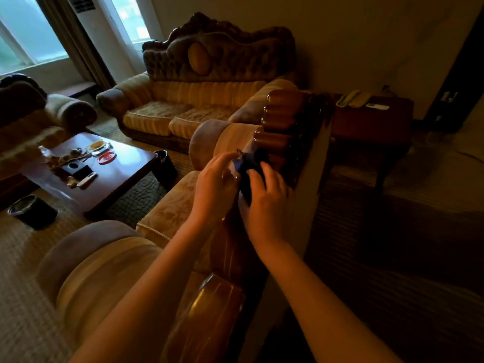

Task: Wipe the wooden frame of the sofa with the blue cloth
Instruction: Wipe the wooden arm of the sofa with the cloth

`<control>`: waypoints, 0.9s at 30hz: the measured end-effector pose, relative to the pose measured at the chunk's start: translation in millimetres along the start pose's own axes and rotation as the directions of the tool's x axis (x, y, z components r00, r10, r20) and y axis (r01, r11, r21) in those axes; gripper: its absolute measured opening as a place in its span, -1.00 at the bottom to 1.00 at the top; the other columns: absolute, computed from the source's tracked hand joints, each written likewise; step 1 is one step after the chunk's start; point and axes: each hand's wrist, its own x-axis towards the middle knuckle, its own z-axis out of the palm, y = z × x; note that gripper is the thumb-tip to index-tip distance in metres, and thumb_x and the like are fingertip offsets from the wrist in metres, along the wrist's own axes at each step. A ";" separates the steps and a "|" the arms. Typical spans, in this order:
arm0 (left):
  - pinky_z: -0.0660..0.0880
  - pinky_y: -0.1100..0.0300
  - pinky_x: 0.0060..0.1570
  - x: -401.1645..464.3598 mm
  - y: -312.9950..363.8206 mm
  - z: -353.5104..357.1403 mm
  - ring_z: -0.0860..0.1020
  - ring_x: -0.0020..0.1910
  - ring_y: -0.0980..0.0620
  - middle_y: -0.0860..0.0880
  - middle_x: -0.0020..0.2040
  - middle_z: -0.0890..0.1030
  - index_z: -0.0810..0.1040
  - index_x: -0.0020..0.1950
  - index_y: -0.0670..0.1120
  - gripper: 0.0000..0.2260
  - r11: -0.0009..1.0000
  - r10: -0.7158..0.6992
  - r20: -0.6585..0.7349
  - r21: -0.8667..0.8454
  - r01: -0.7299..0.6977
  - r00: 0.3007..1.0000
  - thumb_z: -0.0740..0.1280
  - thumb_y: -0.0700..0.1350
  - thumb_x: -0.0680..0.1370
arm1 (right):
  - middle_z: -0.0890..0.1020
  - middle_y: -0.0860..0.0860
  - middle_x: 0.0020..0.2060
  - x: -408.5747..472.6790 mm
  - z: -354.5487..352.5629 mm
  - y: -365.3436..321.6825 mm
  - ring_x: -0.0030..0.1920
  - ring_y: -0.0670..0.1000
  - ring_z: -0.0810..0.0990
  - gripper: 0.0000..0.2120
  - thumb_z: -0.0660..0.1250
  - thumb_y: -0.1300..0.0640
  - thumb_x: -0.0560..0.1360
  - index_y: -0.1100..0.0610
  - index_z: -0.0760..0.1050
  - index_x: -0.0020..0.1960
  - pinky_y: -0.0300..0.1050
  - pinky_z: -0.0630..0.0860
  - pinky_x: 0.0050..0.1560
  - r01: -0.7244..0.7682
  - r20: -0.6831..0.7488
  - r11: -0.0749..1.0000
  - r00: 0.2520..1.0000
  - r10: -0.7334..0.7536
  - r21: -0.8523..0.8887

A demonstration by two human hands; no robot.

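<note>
The sofa's glossy brown wooden frame (pixel 282 119) runs along the top of its backrest, from the carved rounded lobes ahead down to a section near me (pixel 209 307). A dark blue cloth (pixel 252 163) lies bunched on the frame between my hands. My right hand (pixel 264 203) grips the cloth from the near side, its fingers curled over it. My left hand (pixel 214 182) touches the cloth's pale left edge with its fingertips, the index finger stretched out. Much of the cloth is hidden under my right hand.
The tan cushioned sofa seat and armrest (pixel 167 213) lie to the left of the frame. A dark coffee table (pixel 89 174) with small items stands further left, with black bins (pixel 32 212) beside it. A second sofa (pixel 199 100) sits ahead, and a side table with a phone (pixel 372 119) to the right.
</note>
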 end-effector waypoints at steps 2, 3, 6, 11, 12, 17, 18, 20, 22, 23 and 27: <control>0.49 0.03 0.18 -10.6 -5.3 7.5 0.49 0.22 0.01 -0.04 0.26 0.50 0.42 0.35 -0.03 -0.65 0.970 -0.169 0.078 -0.165 0.180 0.982 0.18 -0.23 0.57 | 0.50 0.14 0.26 4.6 2.9 7.9 0.26 0.18 0.47 -0.61 0.42 0.13 0.40 0.15 0.51 0.21 0.12 0.48 0.15 -0.031 -0.099 0.995 0.994 0.041 0.100; 0.44 -0.05 0.25 -15.9 -6.1 12.0 0.44 0.29 0.01 -0.04 0.31 0.47 0.37 0.39 -0.02 -0.65 0.951 -0.219 0.128 -0.195 0.241 0.967 0.16 -0.17 0.60 | 0.50 0.13 0.25 6.8 2.8 12.1 0.24 0.17 0.48 -0.65 0.38 0.13 0.43 0.16 0.52 0.20 0.03 0.47 0.16 -0.064 -0.152 0.984 0.984 0.089 0.168; 0.32 -0.05 0.36 -30.0 -7.3 24.1 0.35 0.37 0.10 -0.01 0.38 0.43 0.32 0.43 -0.02 -0.60 0.955 -0.194 0.142 -0.199 0.220 0.971 0.11 -0.05 0.58 | 0.51 0.08 0.26 12.2 -4.6 23.1 0.22 -0.04 0.47 -0.66 0.32 0.14 0.51 0.16 0.48 0.27 -0.46 0.31 0.10 -0.288 -0.151 0.830 0.904 0.401 0.477; 0.31 0.02 0.33 -34.6 -5.9 31.3 0.29 0.41 0.14 0.09 0.44 0.35 0.25 0.48 0.09 -0.54 0.974 -0.202 0.114 -0.081 0.212 0.973 0.04 0.03 0.56 | 0.51 -0.05 0.20 -28.6 -0.3 13.7 0.12 -0.29 0.42 -0.65 0.32 0.10 0.51 0.10 0.47 0.28 -0.51 0.37 0.07 -0.316 -0.129 0.748 0.873 0.470 0.583; 0.30 0.06 0.29 -35.2 -6.4 32.6 0.27 0.42 0.15 0.12 0.45 0.33 0.22 0.49 0.12 -0.55 0.978 -0.199 0.113 -0.048 0.205 0.973 0.04 0.02 0.58 | 0.52 -0.03 0.21 -39.5 3.5 8.7 0.15 -0.20 0.47 -0.66 0.31 0.05 0.50 0.07 0.49 0.25 -0.34 0.45 0.13 -0.294 -0.154 0.774 0.881 0.446 0.560; 0.23 0.29 0.12 -36.9 -8.8 33.8 0.27 0.41 0.19 0.15 0.45 0.32 0.21 0.49 0.16 -0.55 0.982 -0.179 0.092 -0.051 0.184 0.980 0.03 0.00 0.57 | 0.57 0.05 0.15 -23.5 9.5 2.4 0.15 0.01 0.54 -0.68 0.27 0.02 0.51 0.11 0.52 0.22 -0.19 0.50 0.08 -0.256 -0.280 0.840 0.862 0.423 0.478; 0.21 0.34 0.07 -36.0 -8.5 33.2 0.28 0.39 0.20 0.16 0.44 0.33 0.21 0.48 0.17 -0.54 0.982 -0.179 0.084 -0.051 0.183 0.980 0.03 0.01 0.57 | 0.57 0.05 0.16 -6.8 9.3 8.2 0.15 -0.01 0.54 -0.69 0.29 0.07 0.52 0.12 0.51 0.23 -0.24 0.46 0.07 -0.293 -0.271 0.817 0.842 0.467 0.496; 0.19 0.31 0.03 -34.1 -7.3 33.4 0.29 0.38 0.21 0.17 0.43 0.34 0.22 0.48 0.17 -0.53 0.981 -0.188 0.080 -0.041 0.192 0.979 0.01 0.03 0.55 | 0.58 0.05 0.13 30.9 12.8 35.1 0.10 -0.02 0.53 -0.70 0.28 0.16 0.53 0.14 0.49 0.26 -0.18 0.45 0.07 -0.428 -0.140 0.660 0.766 0.627 0.617; 0.19 0.28 0.02 -35.0 -5.5 33.4 0.28 0.37 0.24 0.18 0.43 0.34 0.22 0.48 0.17 -0.51 0.981 -0.187 0.079 -0.032 0.190 0.979 -0.01 0.06 0.52 | 0.60 0.09 0.05 53.2 20.4 67.0 0.05 0.06 0.55 -0.70 0.23 0.18 0.55 0.17 0.49 0.26 0.04 0.48 0.10 -0.551 0.034 0.488 0.685 0.728 0.677; 0.19 0.32 -0.01 -35.8 -5.0 33.8 0.28 0.35 0.27 0.19 0.42 0.34 0.22 0.47 0.17 -0.51 0.983 -0.177 0.079 -0.026 0.180 0.981 -0.02 0.06 0.52 | 0.59 0.11 0.08 54.4 24.9 77.6 0.08 0.10 0.56 -0.69 0.21 0.17 0.56 0.17 0.47 0.28 0.09 0.49 0.14 -0.590 0.084 0.455 0.666 0.741 0.666; 0.18 0.39 -0.06 -36.7 -7.7 36.9 0.28 0.38 0.23 0.19 0.44 0.32 0.21 0.49 0.16 -0.49 0.986 -0.166 0.067 0.001 0.166 0.984 -0.03 0.07 0.52 | 0.56 0.01 0.17 10.3 23.9 61.0 0.18 0.01 0.53 -0.66 0.21 0.14 0.58 0.10 0.43 0.35 -0.07 0.48 0.18 -0.566 0.094 0.420 0.667 0.739 0.710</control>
